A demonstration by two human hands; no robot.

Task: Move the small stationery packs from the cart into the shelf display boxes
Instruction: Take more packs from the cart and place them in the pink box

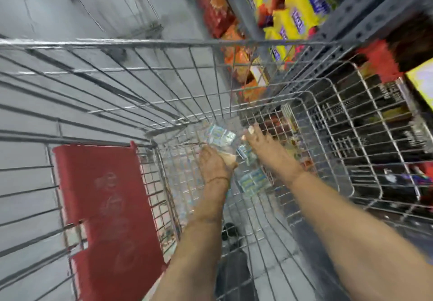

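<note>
Both my arms reach down into a wire shopping cart [145, 43]. Small blue-and-green stationery packs in clear plastic [219, 134] lie on the cart floor, with more of them [251, 180] between my wrists. My left hand [214, 162] is curled on the clear plastic wrap holding the packs. My right hand [262, 145] lies flat with its fingers spread, fingertips touching the packs beside the left hand. The picture is blurred by motion.
A red child-seat flap [105, 204] hangs at the cart's near left. Grey metal shelves [365, 15] on the right carry yellow [297, 17] and orange snack packets [236, 59] and dark boxes [386, 122]. Grey floor [70, 3] lies to the left.
</note>
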